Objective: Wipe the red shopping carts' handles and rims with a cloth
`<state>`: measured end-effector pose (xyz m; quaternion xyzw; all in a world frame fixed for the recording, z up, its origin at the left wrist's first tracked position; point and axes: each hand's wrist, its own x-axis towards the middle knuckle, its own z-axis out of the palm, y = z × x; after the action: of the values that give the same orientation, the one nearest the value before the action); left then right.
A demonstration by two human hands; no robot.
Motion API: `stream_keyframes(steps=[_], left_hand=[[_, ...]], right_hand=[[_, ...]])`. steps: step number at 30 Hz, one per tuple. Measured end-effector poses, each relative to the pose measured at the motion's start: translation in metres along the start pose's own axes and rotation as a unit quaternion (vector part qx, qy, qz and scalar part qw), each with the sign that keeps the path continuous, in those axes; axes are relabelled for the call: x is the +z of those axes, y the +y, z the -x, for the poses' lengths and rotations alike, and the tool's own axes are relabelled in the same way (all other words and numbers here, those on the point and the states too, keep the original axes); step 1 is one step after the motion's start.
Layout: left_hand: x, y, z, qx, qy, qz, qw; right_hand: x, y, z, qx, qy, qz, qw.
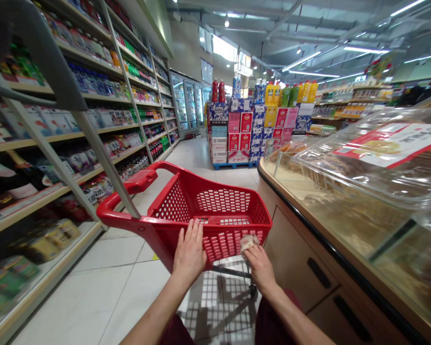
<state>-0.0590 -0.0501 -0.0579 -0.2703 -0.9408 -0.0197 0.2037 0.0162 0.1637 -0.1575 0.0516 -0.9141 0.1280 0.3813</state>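
Apparently a wiping step is in hand: right of the stocked shelves [104, 129], the left hand [190, 251] lies open, fingers extended, on the near rim of the red shopping cart [233, 226]. Farther right, beside the wooden counter [301, 239], the right hand [260, 263] grips a crumpled cloth [248, 243] against the cart's side; the next stroke likely calls for light pressure while the other hand steadies the rim.

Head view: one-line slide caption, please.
Beside stocked shelves, the left hand rests on a red shopping cart while the right hand holds a crumpled cloth against its side.
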Motion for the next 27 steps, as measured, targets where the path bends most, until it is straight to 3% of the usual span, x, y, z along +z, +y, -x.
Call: stream_keyframes(steps=[2, 7, 12, 16, 19, 22, 24, 27], left_hand=[[0.001, -0.001, 0.001, 0.009, 0.0, 0.004, 1.0], [0.002, -0.001, 0.003, -0.003, 0.003, 0.011, 1.0], [-0.007, -0.007, 0.005, 0.009, -0.01, 0.056, 0.998], [-0.008, -0.002, 0.012, 0.036, -0.027, 0.229, 0.972], [-0.003, 0.011, 0.016, 0.015, -0.066, 0.437, 0.897], [0.002, 0.021, 0.019, -0.074, -0.119, 0.627, 0.766], [0.002, 0.023, 0.022, -0.117, -0.162, 0.701, 0.685], [0.002, 0.021, 0.03, -0.147, -0.243, 0.734, 0.617]], right_hand=[[-0.001, -0.007, 0.001, -0.014, -0.013, -0.013, 1.0], [-0.014, -0.016, -0.026, -0.025, 0.068, -0.029, 0.997], [0.007, -0.022, -0.008, -0.048, -0.035, -0.046, 0.997], [-0.003, -0.042, -0.007, -0.034, -0.063, -0.117, 0.99], [-0.026, -0.062, -0.031, -0.017, -0.06, -0.232, 0.971], [-0.043, -0.077, -0.045, 0.025, -0.049, -0.303, 0.951], [-0.05, -0.083, -0.044, 0.053, -0.055, -0.307, 0.949], [-0.057, -0.089, -0.039, 0.059, -0.141, -0.32, 0.935]])
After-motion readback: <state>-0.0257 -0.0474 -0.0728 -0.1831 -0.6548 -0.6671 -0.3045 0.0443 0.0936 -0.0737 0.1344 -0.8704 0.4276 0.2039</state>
